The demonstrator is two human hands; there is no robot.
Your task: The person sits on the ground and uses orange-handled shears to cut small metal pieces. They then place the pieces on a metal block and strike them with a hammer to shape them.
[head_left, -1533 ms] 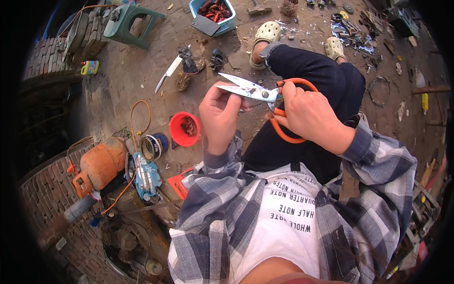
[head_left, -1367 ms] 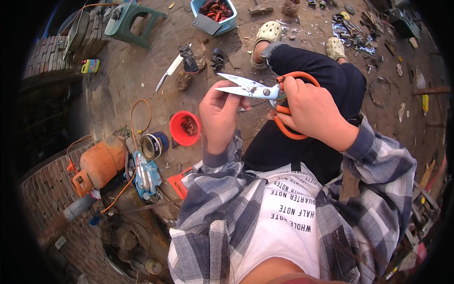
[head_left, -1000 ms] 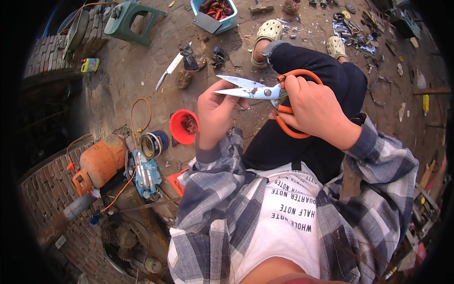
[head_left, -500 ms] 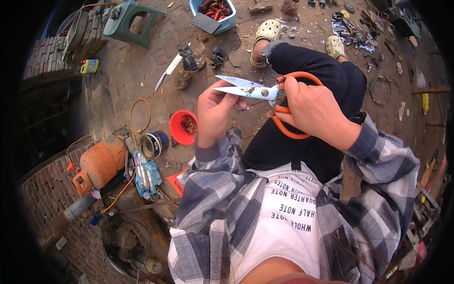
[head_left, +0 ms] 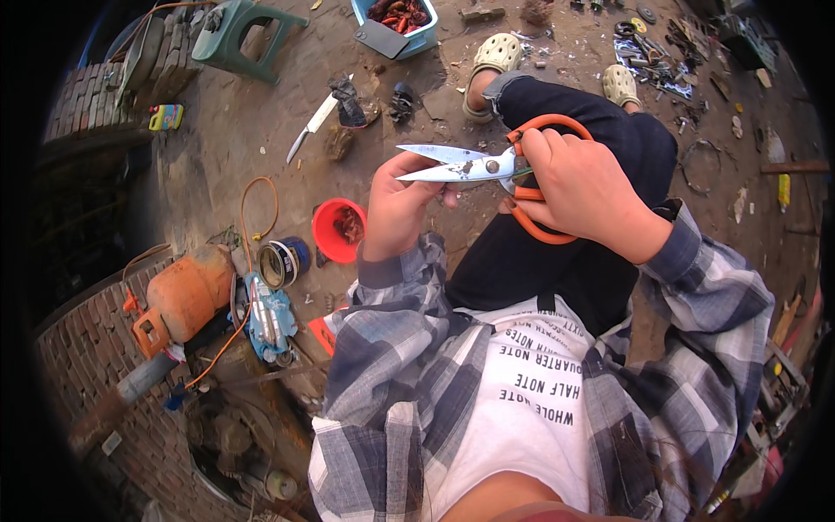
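Your right hand [head_left: 578, 181] is clamped on the large scissors with silver metal blades and thick orange looped handles [head_left: 470, 169], with the fingers wrapped over the grips between the two loops. The scissors are held in the air in front of your lap, with the far handle loop showing against your dark blue trousers [head_left: 557, 97], and the blades point to your left. The blades stand apart in a narrow V and meet at a dark round pivot near the handles. Both blades taper to sharp points and look bright; dark, irregular spots mark the near blade close to the pivot. The orange covering shows a dark patch at the pivot end of the far loop, and bare metal is visible where the near shank enters its covering. Your left hand [head_left: 402, 207] is at the blades, with its fingers partly hidden behind them; you cannot tell from this view whether it grips the metal. Below, on the brown paved ground [head_left: 217, 165], a round red plastic bucket [head_left: 325, 233] holds reddish-brown pieces. Farther out, a long knife with a pale blade [head_left: 320, 116] lies just beside a dark crumpled cloth-like item [head_left: 350, 106]. A dark grey flat piece [head_left: 381, 40] rests across the near left corner of a rectangular light-blue plastic tub [head_left: 421, 42].
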